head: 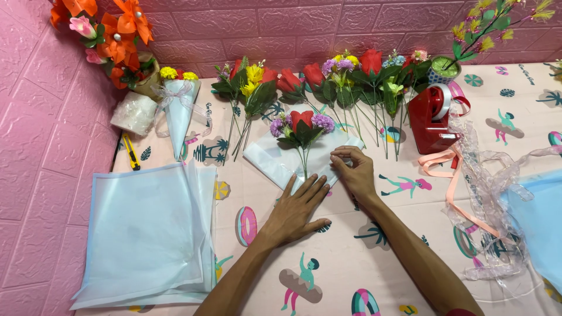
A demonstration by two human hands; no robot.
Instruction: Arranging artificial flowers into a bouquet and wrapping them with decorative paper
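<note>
A small bunch of artificial flowers [301,125], one red rose with purple blooms and green leaves, lies on a pale blue translucent wrapping sheet [266,158] in the middle of the table. My left hand [295,208] rests flat, fingers spread, on the sheet's lower corner beside the stems. My right hand [354,169] pinches the sheet's right edge and folds it toward the stems.
A stack of blue sheets [146,234] lies at the left, with a yellow cutter [131,152] and a finished wrapped cone [178,114] behind it. Loose flowers [345,82] line the back wall. A red tape dispenser [430,117], peach ribbon [451,187] and clear cellophane [486,193] sit at right.
</note>
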